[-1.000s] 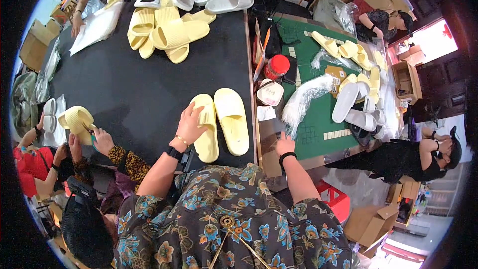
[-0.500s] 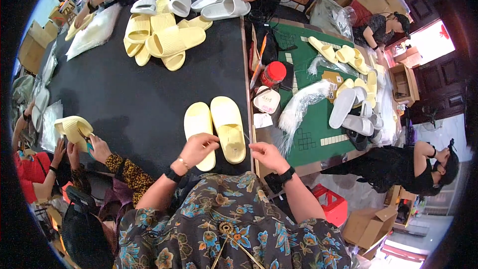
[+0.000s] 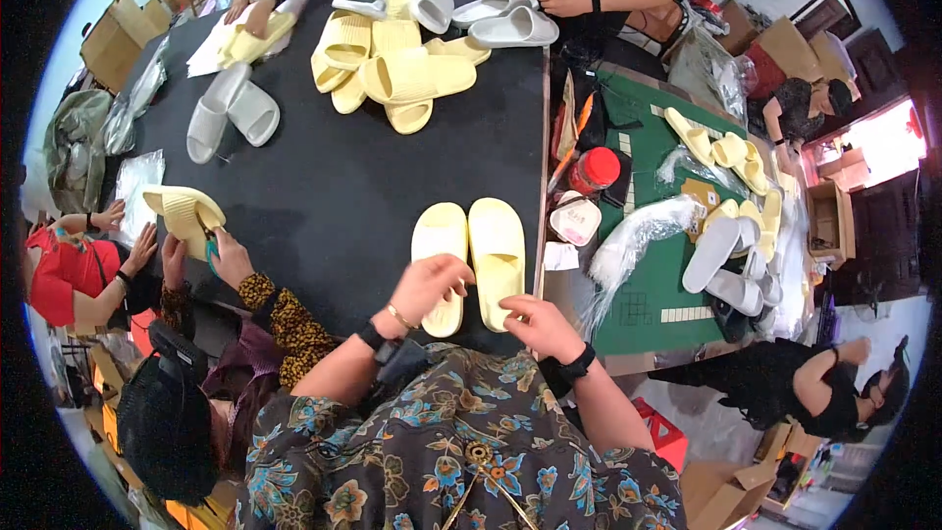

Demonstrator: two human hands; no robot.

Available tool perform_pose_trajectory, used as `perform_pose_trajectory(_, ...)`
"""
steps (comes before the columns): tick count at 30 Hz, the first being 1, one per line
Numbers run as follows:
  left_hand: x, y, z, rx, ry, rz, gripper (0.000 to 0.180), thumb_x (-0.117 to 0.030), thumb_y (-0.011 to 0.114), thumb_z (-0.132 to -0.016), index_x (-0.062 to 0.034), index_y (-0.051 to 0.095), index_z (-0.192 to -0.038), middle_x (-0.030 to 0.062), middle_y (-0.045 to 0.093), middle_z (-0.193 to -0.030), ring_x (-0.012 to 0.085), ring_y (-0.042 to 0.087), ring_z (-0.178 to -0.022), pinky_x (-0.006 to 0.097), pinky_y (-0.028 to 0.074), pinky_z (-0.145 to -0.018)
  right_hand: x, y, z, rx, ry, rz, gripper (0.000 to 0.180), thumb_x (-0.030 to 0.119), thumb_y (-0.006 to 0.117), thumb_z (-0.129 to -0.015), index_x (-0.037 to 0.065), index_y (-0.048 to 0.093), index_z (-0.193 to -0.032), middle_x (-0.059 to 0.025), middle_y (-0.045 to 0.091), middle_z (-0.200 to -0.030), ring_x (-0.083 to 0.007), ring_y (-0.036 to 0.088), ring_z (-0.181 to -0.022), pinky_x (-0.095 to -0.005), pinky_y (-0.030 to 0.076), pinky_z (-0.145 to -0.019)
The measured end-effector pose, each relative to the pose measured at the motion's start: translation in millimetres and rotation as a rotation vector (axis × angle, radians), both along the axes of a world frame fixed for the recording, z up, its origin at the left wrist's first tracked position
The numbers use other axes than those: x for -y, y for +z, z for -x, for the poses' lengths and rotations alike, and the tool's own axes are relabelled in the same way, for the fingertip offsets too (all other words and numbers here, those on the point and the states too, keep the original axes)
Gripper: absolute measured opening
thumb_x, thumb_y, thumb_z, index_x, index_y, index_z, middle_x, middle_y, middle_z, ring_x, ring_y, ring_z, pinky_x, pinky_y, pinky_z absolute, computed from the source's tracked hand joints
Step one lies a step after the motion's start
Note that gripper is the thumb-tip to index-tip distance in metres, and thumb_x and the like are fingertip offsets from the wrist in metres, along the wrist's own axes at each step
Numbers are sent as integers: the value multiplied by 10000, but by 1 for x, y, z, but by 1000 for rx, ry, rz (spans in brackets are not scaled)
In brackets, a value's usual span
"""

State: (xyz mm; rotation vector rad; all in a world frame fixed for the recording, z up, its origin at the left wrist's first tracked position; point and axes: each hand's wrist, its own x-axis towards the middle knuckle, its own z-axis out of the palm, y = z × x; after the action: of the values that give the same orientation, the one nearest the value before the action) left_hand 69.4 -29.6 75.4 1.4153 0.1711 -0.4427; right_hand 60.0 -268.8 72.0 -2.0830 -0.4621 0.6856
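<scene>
A pair of pale yellow slippers lies on the black table in front of me, soles down and side by side. Over the near half of the left slipper [image 3: 439, 228] hovers my left hand [image 3: 429, 290], its fingers curled inward. My right hand [image 3: 543, 327] is at the near right edge of the right slipper [image 3: 498, 260], thumb and forefinger drawn together there. Whatever is between the fingers of either hand is too small to make out. Both slippers rest flat on the table.
A heap of yellow slippers [image 3: 417, 79] and a grey pair [image 3: 233, 115] lie farther up the black table [image 3: 294, 172]. Right of it stand a red-lidded jar [image 3: 595, 170] and a green table [image 3: 628, 319] with slippers and plastic bags. At left, a co-worker's hands hold a yellow slipper [image 3: 186, 208].
The view has shifted left and turned slightly. My right hand has come in to the right slipper's edge. A grey pair now lies at the upper left of the table.
</scene>
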Motion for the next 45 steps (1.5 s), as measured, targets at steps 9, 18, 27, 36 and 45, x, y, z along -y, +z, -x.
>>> perform_pose_trajectory(9, -48, -3, -8, -96, 315, 15, 244, -106, 566, -873, -7, 463, -1071, 56, 595, -693, 83, 523, -511, 215, 416, -451, -4, 3, 9, 423, 81, 110, 411, 59, 594, -759, -34, 524, -1152, -215, 517, -1200, -348, 500, -1108, -386, 417, -952)
perform_pose_trajectory(18, -33, -44, 30, -113, 6, -372, 149, -80, 614, -820, -14, 483, -791, 85, 630, -656, 108, 595, -520, 243, 456, -441, -7, -27, 23, 303, 366, 138, 385, 105, 593, -775, -38, 546, -1129, -192, 538, -1188, -323, 507, -1114, -378, 420, -959)
perform_pose_trajectory(27, -24, -63, 34, -31, -141, -559, 135, -96, 613, -822, -1, 528, -779, 100, 635, -665, 139, 626, -553, 277, 491, -489, -5, -45, 1, 365, 358, 164, 369, 78, 577, -752, -55, 567, -1096, -205, 567, -1137, -335, 542, -1059, -379, 443, -928)
perform_pose_trajectory(36, -33, -37, 35, 363, -209, -1100, 298, -352, 583, -846, -96, 615, -995, 123, 631, -786, 312, 631, -709, 402, 505, -614, -17, -57, -33, 510, 309, 207, 381, 95, 562, -760, -57, 543, -1109, -228, 554, -1139, -361, 537, -1047, -400, 449, -903)
perform_pose_trajectory(45, -20, -78, 26, 623, -507, -1045, 273, -262, 601, -803, -95, 576, -1017, 95, 596, -785, 284, 625, -708, 398, 509, -619, -30, -62, -45, 580, 276, 241, 220, 74, 544, -767, -35, 563, -957, -218, 553, -1058, -368, 551, -952, -425, 453, -857)
